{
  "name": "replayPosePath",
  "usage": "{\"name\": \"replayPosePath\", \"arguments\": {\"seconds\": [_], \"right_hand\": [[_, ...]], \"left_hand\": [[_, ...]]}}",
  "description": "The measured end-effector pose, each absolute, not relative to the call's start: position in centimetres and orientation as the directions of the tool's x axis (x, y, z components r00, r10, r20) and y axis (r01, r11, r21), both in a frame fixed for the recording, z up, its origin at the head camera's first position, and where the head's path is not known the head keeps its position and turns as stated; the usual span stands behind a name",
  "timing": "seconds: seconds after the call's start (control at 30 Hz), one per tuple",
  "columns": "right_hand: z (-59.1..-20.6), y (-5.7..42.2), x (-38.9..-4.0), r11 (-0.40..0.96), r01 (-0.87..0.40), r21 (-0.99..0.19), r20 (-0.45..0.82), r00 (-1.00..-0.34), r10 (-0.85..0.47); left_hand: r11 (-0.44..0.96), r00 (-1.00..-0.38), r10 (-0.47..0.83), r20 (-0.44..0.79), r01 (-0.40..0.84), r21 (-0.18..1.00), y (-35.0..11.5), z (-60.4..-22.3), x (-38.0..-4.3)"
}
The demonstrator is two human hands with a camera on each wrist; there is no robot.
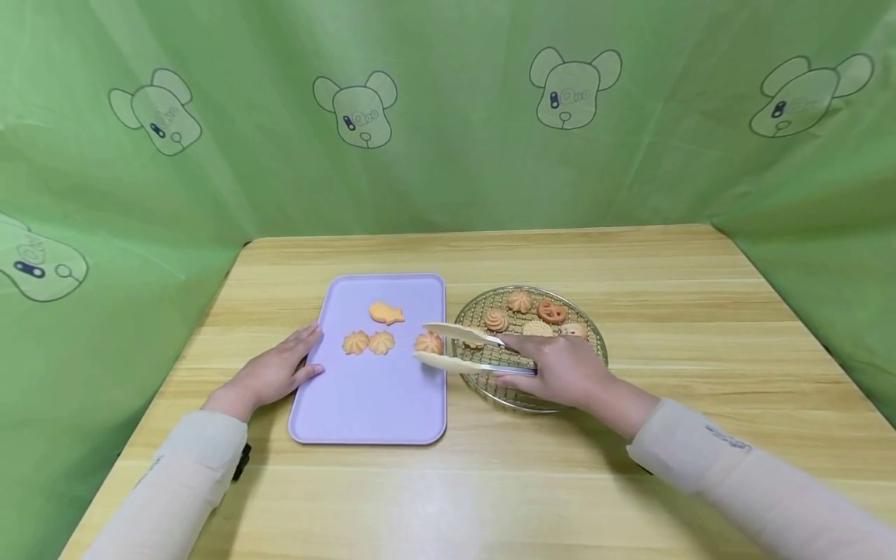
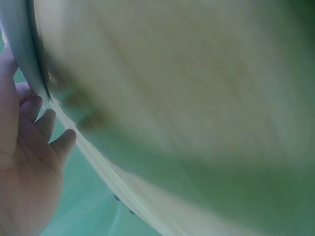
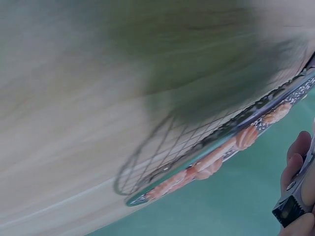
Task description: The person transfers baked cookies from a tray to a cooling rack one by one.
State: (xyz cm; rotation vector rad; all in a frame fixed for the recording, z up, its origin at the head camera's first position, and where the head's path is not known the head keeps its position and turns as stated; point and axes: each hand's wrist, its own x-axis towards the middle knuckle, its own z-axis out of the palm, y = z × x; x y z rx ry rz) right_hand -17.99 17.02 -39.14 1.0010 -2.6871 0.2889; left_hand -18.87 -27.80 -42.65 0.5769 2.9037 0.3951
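Observation:
In the head view my right hand (image 1: 570, 369) grips a pair of tongs (image 1: 455, 364) with cream-coloured tips and metal arms. The tips stand on either side of a round ridged cookie (image 1: 428, 343) at the right edge of a lilac tray (image 1: 367, 412); whether they squeeze it I cannot tell. My left hand (image 1: 273, 369) rests its fairly straight fingers and thumb against the tray's left edge. On the tray lie a fish-shaped cookie (image 1: 386, 313) and two flower-shaped cookies (image 1: 355, 342). In the right wrist view only part of the hand and the tongs' handle end (image 3: 290, 209) shows.
A round wire rack (image 1: 514, 403) stands right of the tray, partly under my right hand. It bears several cookies, among them a pretzel-shaped one (image 1: 551, 311) and a swirled one (image 1: 496, 320). Green cloth (image 1: 448, 187) hangs around the wooden table (image 1: 518, 490).

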Motion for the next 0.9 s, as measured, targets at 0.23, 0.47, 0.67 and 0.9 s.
{"name": "replayPosePath", "arguments": {"seconds": [0.23, 0.47, 0.67, 0.9], "right_hand": [[-39.3, 18.2, -17.9, 0.741, -0.666, -0.083, 0.319, -0.722, -0.613], [-39.0, 19.4, -17.6, 0.752, -0.655, -0.082, 0.308, -0.734, -0.605], [-38.6, 20.7, -17.2, 0.771, -0.63, -0.096, 0.284, -0.76, -0.585], [-38.6, 22.2, -16.9, 0.781, -0.615, -0.107, 0.286, -0.772, -0.568]], "left_hand": [[0.893, -0.914, 0.393, -0.102, 0.353, 0.279, -27.9, -42.6, -18.8], [0.894, -0.914, 0.393, -0.105, 0.353, 0.275, -27.8, -42.6, -18.9], [0.897, -0.915, 0.388, -0.109, 0.347, 0.274, -27.8, -42.5, -18.9], [0.898, -0.917, 0.384, -0.109, 0.344, 0.273, -27.7, -42.5, -18.8]]}}
